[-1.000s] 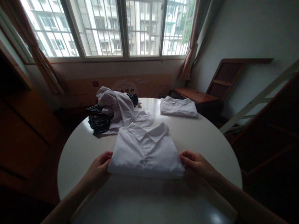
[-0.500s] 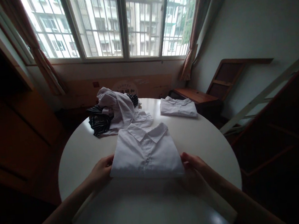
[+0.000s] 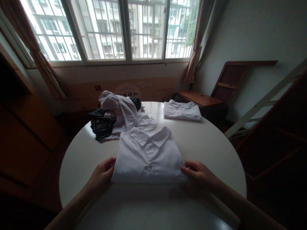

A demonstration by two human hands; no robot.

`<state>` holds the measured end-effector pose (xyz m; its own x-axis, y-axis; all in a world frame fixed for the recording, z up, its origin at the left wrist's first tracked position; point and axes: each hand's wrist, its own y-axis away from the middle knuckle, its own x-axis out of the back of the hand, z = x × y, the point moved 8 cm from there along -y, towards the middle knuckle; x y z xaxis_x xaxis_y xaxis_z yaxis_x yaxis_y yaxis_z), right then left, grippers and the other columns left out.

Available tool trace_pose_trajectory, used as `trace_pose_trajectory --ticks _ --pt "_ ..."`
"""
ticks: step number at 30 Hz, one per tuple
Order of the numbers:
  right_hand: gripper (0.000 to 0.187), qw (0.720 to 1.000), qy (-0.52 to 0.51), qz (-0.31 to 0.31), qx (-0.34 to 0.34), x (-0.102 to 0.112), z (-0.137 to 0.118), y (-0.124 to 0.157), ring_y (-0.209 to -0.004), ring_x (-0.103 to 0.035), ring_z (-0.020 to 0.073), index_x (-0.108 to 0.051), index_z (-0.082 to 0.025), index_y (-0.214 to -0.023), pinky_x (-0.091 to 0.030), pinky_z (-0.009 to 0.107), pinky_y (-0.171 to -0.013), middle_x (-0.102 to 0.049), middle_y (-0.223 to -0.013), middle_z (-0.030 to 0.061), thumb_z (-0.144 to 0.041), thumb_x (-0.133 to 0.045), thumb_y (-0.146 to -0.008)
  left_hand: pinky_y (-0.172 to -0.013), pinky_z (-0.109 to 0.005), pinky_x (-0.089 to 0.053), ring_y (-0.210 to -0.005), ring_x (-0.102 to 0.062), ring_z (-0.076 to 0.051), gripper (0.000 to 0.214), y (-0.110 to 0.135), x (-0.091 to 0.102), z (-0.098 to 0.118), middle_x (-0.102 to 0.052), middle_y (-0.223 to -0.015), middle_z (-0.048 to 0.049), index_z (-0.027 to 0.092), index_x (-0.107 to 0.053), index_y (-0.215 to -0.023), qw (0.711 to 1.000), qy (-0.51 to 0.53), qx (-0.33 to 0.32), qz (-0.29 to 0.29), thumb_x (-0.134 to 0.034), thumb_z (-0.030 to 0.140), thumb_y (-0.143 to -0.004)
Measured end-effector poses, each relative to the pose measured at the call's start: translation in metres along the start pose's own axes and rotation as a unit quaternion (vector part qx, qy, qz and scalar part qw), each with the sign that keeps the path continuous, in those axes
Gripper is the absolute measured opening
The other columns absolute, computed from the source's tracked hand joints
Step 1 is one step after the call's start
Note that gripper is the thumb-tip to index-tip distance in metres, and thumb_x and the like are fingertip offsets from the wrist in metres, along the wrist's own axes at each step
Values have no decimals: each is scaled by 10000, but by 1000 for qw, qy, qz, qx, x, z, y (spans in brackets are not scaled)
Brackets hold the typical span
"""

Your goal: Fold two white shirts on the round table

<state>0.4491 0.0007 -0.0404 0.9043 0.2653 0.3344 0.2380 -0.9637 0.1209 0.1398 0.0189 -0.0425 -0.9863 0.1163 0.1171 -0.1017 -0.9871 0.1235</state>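
Note:
A folded white collared shirt [image 3: 147, 163] lies on the round white table [image 3: 153, 217], its collar pointing away from me and its button line up the middle. At its left edge, my left hand [image 3: 103, 173] has its fingers closed on the cloth, partly hidden by the shirt. My right hand [image 3: 196, 171] pinches the lower right side, thumb on top of the fabric.
Beyond the shirt, to the left, is a heap of crumpled white and black striped clothes [image 3: 118, 111]. Another folded white shirt [image 3: 182, 111] lies at the far right of the table. A wooden chair [image 3: 209, 96] stands behind it, below the window.
My right hand has shifted, and its thumb now rests over the shirt's right edge. The left hand stays at the left edge; the shirt has hardly moved.

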Motion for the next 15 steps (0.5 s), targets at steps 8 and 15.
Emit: trace_pose_trajectory --ticks 8,15 --pt "340 996 41 -48 59 -1 -10 4 -830 -560 197 -672 -170 -734 -432 314 -744 -592 -933 79 -489 -553 -742 -759 -268 -441 -849 -566 -221 280 9 4 8 -622 -904 -71 192 -670 -739 989 -116 -57 -69 -570 452 -715" --pt "341 997 6 -68 45 -3 -11 2 -879 -552 214 -688 -165 -709 -415 360 -818 -573 -956 93 -495 -608 -684 -652 -285 -458 -790 -562 -223 372 1 3 -1 -594 -932 -107 166 -693 -645 991 -97 -4 -93 -581 520 -670"
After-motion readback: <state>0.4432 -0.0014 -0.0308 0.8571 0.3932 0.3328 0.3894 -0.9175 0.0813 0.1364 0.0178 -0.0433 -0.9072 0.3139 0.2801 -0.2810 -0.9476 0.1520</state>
